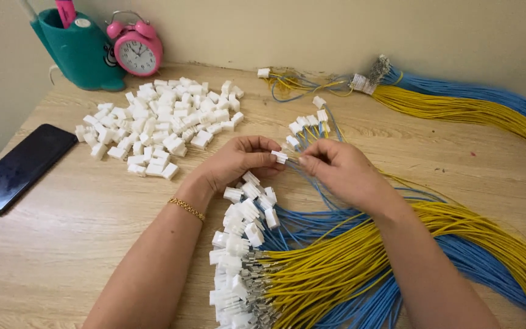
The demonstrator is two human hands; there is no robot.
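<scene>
A: What do the hands hold?
B: Left hand (238, 159) pinches a white connector (280, 156) steady; right hand (336, 169) grips its wires (302, 170), above the worktop (62, 244). Loose connectors (159, 122) lie heaped nearby.

Two bare forearms, no sleeves — left hand (235, 159) with thin gold chain bracelet (186, 208) at wrist; right hand (342, 170) unadorned.

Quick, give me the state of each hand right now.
Left hand: closed, pinching a small white plastic connector at its fingertips.
Right hand: closed, pinching thin wires right at that connector.
</scene>
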